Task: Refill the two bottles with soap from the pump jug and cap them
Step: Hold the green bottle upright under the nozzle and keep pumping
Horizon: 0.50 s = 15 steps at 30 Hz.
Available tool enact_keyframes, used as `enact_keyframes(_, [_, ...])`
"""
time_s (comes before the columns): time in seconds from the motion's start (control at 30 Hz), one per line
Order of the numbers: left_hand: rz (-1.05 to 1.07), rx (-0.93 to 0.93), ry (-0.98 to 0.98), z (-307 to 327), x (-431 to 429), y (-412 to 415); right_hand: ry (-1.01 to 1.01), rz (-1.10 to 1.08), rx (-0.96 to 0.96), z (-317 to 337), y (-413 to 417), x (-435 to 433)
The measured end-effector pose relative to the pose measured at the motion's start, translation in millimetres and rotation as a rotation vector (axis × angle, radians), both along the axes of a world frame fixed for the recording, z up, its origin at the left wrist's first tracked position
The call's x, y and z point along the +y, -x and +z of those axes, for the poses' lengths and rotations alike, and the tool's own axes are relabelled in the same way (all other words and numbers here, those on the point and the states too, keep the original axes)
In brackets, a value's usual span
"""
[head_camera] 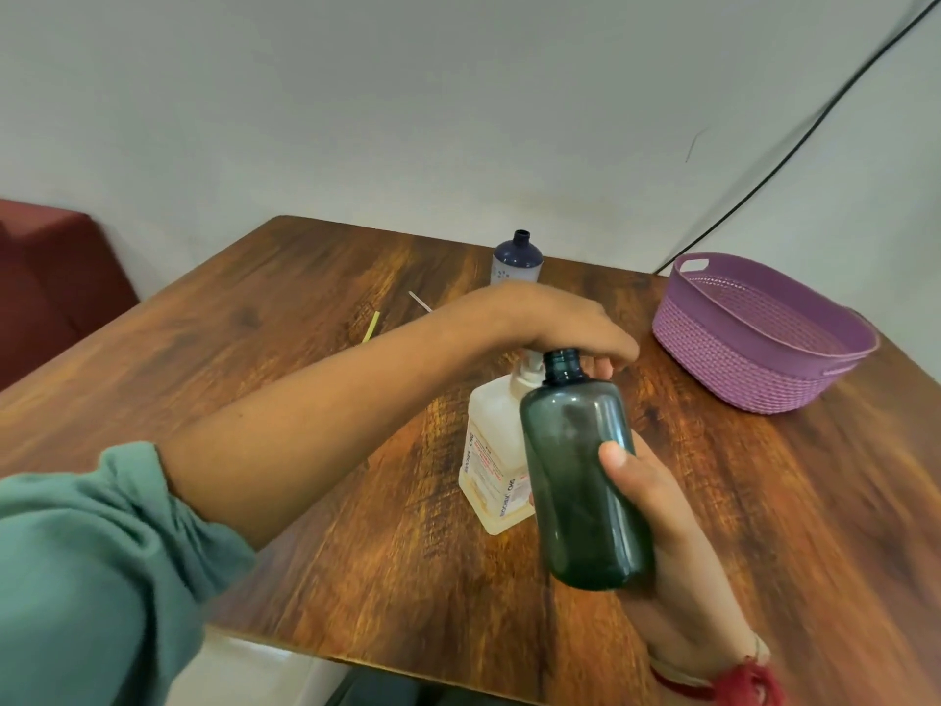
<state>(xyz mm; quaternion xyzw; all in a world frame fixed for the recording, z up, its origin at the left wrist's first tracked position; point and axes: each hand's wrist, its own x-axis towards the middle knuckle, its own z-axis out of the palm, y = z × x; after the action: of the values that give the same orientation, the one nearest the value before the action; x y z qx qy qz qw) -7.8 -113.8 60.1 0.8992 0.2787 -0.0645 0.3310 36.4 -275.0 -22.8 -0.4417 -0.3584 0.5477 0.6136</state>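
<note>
My right hand (657, 512) grips a dark green translucent bottle (580, 481), uncapped, held tilted above the table with its open neck up by the pump. My left hand (565, 323) lies palm down on the pump head of the pale, nearly clear pump jug (491, 466), which stands on the wooden table (305, 379). The pump's spout is hidden under my fingers and behind the bottle neck. A second bottle (517, 259), dark blue on top with a white label, stands uncapped at the far side of the table.
A purple woven plastic basket (758, 333) sits at the right rear of the table. A yellow stick (371, 327) and a thin white stick (419, 301) lie behind my left arm. A black cable runs down the wall. A dark red seat is at left.
</note>
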Motion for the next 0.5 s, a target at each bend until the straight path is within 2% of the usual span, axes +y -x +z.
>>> enact_keyframes(0.1, [-0.008,0.047,-0.172,-1,1,3,0.02,0.033,-0.02,0,-2,-4])
enact_keyframes(0.27, [0.047,-0.026,0.006,-6,1,4,0.001,0.023,0.007,-1,3,-1])
enact_keyframes(0.5, [-0.026,0.131,-0.157,5,1,1,-0.005,0.008,-0.005,4,2,-5])
